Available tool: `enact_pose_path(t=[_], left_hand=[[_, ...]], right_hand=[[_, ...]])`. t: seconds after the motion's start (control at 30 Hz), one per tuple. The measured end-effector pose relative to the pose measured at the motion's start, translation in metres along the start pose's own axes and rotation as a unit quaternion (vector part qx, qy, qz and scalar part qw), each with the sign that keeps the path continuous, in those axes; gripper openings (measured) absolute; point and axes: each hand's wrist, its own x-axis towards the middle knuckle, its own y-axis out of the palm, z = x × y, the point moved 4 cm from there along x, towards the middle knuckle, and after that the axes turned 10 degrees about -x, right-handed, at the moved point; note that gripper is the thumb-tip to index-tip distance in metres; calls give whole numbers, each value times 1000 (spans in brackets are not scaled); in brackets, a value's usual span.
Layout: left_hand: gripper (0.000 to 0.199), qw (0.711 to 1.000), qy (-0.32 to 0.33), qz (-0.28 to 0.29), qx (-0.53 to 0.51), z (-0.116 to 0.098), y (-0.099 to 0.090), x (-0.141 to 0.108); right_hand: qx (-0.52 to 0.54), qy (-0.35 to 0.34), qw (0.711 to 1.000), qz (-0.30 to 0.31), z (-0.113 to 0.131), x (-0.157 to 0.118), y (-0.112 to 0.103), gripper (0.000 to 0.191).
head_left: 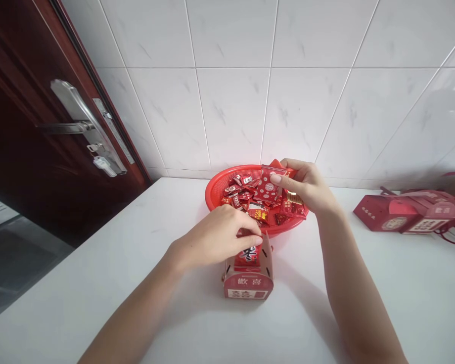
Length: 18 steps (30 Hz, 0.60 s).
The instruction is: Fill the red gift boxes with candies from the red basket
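My left hand (220, 235) is closed on a red snack packet (248, 255) with dark and white lettering, at the top of a small open gift box (249, 285). The packet stands partly inside the box walls. Above the right side of a red plastic basket (214, 189), my right hand (307, 184) pinches a red patterned packet (268, 184) between thumb and fingers. More red packets show by its fingers; whether they are held too, I cannot tell. Several wrapped candies (258, 211) lie in the basket, just behind the box.
Red gift boxes (396, 212) with handles lie at the right on the white table (155, 313). A tiled wall (231, 116) runs along the table's back edge. At the left is a dark red door (18, 101) with a metal handle (79, 126) and hanging keys.
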Motion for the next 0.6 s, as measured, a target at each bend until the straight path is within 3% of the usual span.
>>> enact_pose_path(t=[0.17,0.33,0.47,0.6], left_hand=[[31,990,1,99,100,-5,12,-2],[38,978,-16,172,114,0,23,-2],[31,981,-8,171,87,-2,24,-4],[31,989,19,129,74,-7,10,-8]], right_hand=[[-18,-27,999,15,2,1,5,33],[-45,-27,998,17,1,0,6,34],[-66,-29,997,19,2,-2,6,33],[-40,-31,998,36,10,-5,7,32]])
